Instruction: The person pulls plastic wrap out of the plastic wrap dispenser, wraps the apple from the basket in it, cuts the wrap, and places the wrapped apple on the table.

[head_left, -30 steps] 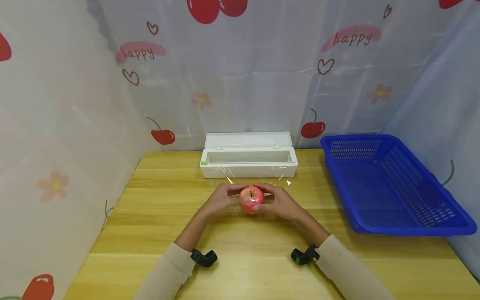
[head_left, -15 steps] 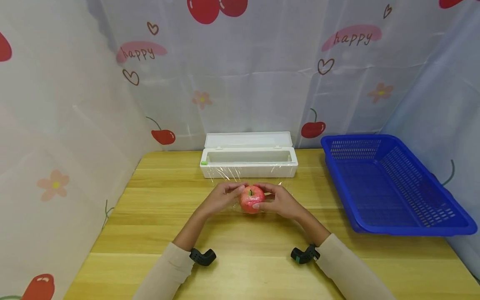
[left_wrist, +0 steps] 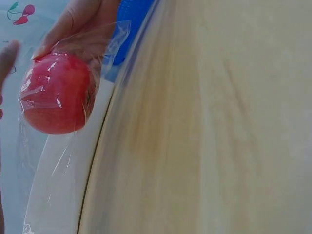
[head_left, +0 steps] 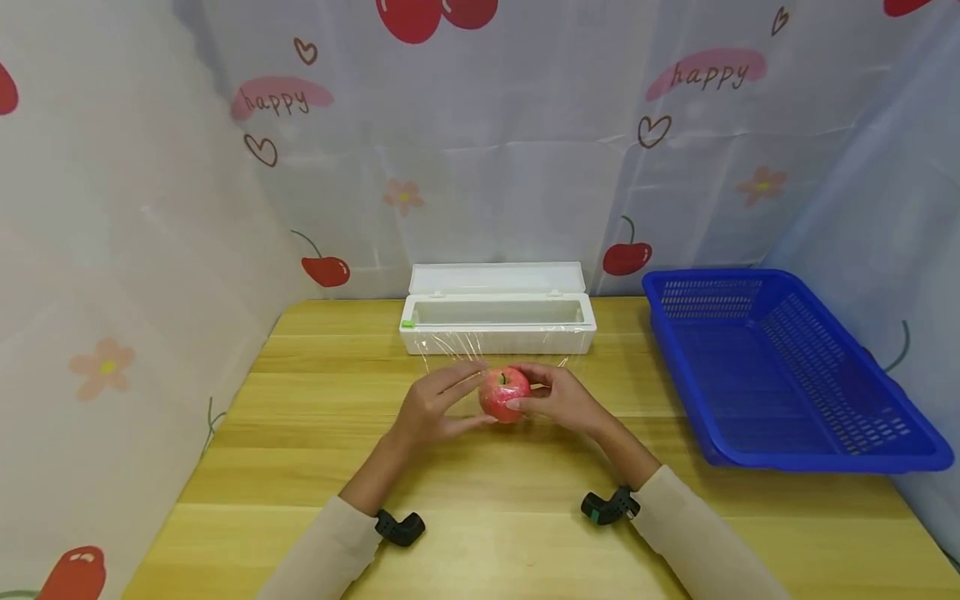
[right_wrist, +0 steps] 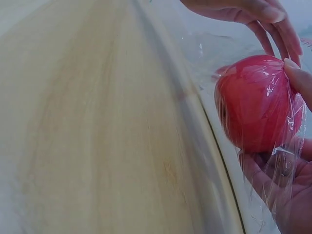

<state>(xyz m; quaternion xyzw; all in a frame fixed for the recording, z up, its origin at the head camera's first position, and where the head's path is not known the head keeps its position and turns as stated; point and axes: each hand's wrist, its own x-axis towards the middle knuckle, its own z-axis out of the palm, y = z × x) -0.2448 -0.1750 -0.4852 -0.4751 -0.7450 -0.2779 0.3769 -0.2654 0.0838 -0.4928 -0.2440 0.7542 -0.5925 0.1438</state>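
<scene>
Pinching the apple and clear film in the right hand, seemingly to hold both snug, I place the left hand spread alongside.

Looked like a small makeshift booth, but could not be placed in a home, lab or workshop. Was closed in at the back, left and right by pale sheeting, printed with cherries, flowers, hearts and the word "happy". Held a wood-grained tabletop against that sheeting, plus black wrist-worn cameras.
</scene>
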